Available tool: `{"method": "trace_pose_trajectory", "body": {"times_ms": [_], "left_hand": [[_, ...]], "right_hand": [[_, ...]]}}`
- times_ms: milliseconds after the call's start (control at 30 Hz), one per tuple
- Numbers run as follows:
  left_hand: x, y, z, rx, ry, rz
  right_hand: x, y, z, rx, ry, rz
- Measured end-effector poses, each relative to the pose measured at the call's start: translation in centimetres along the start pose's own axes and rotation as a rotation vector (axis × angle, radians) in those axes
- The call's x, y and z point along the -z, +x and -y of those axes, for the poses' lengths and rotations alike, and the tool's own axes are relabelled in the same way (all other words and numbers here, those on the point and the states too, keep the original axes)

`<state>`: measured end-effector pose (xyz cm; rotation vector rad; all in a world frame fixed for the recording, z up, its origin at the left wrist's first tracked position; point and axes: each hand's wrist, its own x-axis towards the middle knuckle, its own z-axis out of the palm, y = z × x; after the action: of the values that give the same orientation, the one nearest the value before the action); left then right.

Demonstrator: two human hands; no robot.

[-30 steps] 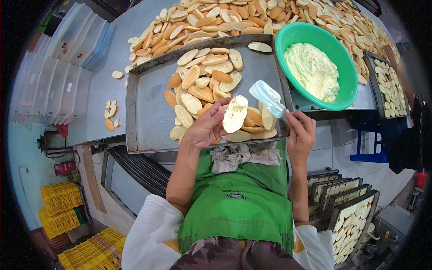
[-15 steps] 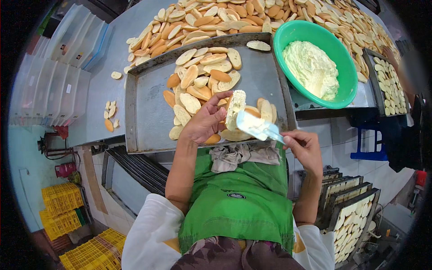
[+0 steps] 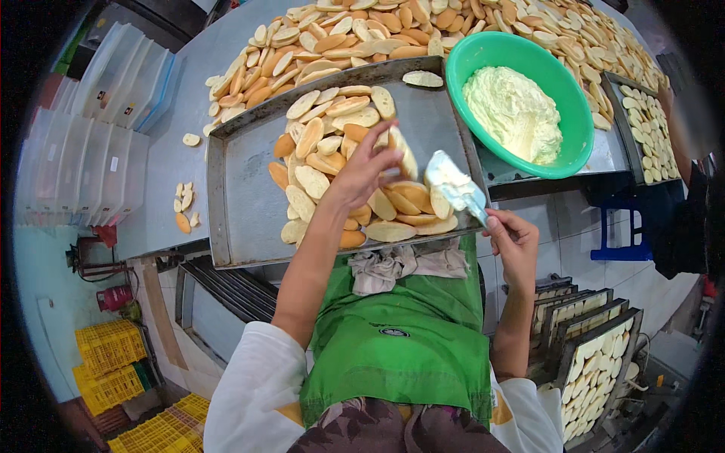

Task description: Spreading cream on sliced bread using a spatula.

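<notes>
My left hand [image 3: 362,170], blurred by motion, holds a bread slice [image 3: 405,151] upright over the pile of oval bread slices [image 3: 317,181] in a metal tray [image 3: 242,204]. My right hand [image 3: 510,245] grips a light-blue spatula [image 3: 457,189] with pale cream on its blade, just right of that pile. Beyond it sits a green bowl [image 3: 574,106] of pale cream [image 3: 513,113]. A lone slice [image 3: 423,78] lies in the tray's back corner.
Loose bread [image 3: 355,34] heaps along the table [image 3: 158,204]. Plastic bins [image 3: 91,174] stand left, yellow crates [image 3: 109,343] below. Coated slices fill a tray [image 3: 651,136] beside a co-worker's arm [image 3: 672,128], and upright trays [image 3: 596,362] lower right, near a blue stool [image 3: 619,245].
My left hand has moved up and forward with the slice, turning it. The spatula dipped toward the slice, then rose away to the right. My right hand sits lower than at first.
</notes>
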<state>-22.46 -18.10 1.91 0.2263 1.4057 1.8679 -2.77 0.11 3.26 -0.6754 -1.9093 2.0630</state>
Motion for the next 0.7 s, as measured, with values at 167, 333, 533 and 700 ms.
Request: {"method": "trace_pose_trajectory", "body": {"times_ms": [167, 333, 533, 700], "left_hand": [[-1.2, 11.4, 2.3, -0.212, 0.141, -0.222], [0.7, 17.9, 5.8, -0.31, 0.755, -0.598], [-0.9, 18.2, 5.4, -0.206, 0.896, -0.756], [-1.0, 18.3, 4.7, -0.138, 0.801, -0.732]], "right_hand": [[2.2, -1.4, -0.8, -0.03, 0.09, -0.184], [3.3, -3.1, -0.9, -0.019, 0.071, -0.36], [4.1, -3.0, -1.1, -0.026, 0.104, -0.409], [4.1, -1.9, -0.6, 0.0, 0.113, -0.411]]}}
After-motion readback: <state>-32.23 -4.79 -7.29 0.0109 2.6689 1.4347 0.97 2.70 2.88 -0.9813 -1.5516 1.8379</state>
